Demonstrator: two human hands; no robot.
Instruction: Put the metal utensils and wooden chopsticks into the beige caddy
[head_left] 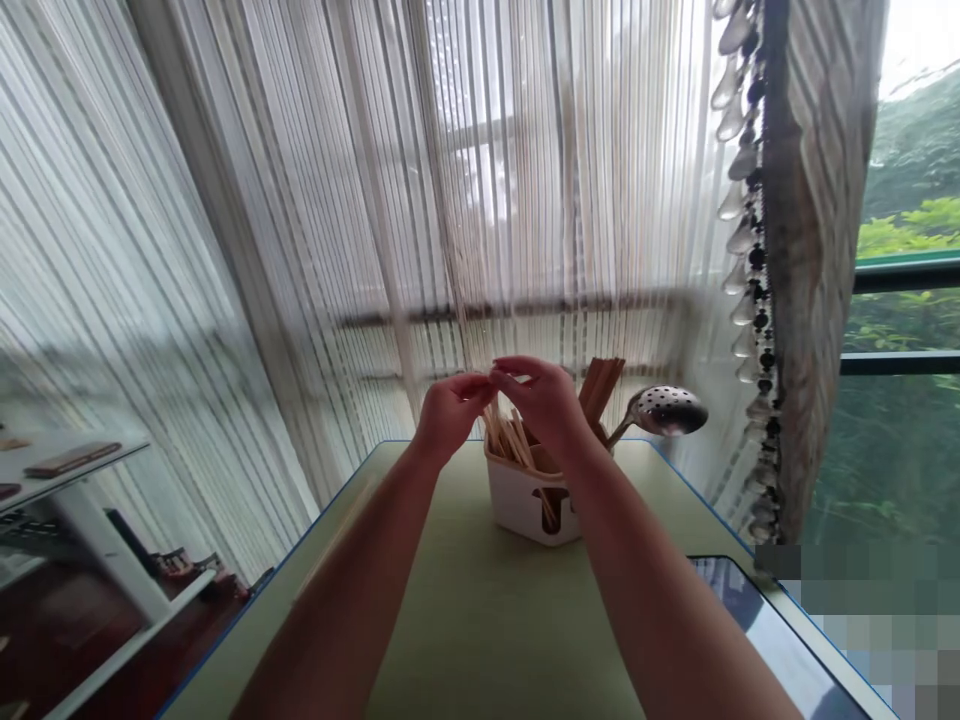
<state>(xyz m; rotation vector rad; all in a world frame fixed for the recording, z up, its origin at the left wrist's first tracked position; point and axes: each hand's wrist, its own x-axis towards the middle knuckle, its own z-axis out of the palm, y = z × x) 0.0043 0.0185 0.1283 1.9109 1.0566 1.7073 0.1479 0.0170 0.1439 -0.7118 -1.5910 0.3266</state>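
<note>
Over the back of the table, my left hand [448,412] and my right hand [541,398] meet fingertip to fingertip. Both are closed in a pinch; whatever lies between the fingers, if anything, is too small to make out. Just below them stands a white utensil holder [516,500] with a cut-out in its front. Thin wooden sticks [511,440] lean in its left part, right under my fingers. Behind my right wrist rises a bundle of brown chopsticks [602,388]. A metal slotted spoon [667,410] sticks out to the right. My right forearm hides part of the holder.
The pale green table [480,640] has a blue edge. A thin stick [337,535] lies on its left side, partly behind my left forearm. At the right front rests a dark-screened tablet [772,630]. Striped curtains [360,200] hang behind; another table [82,460] stands at left.
</note>
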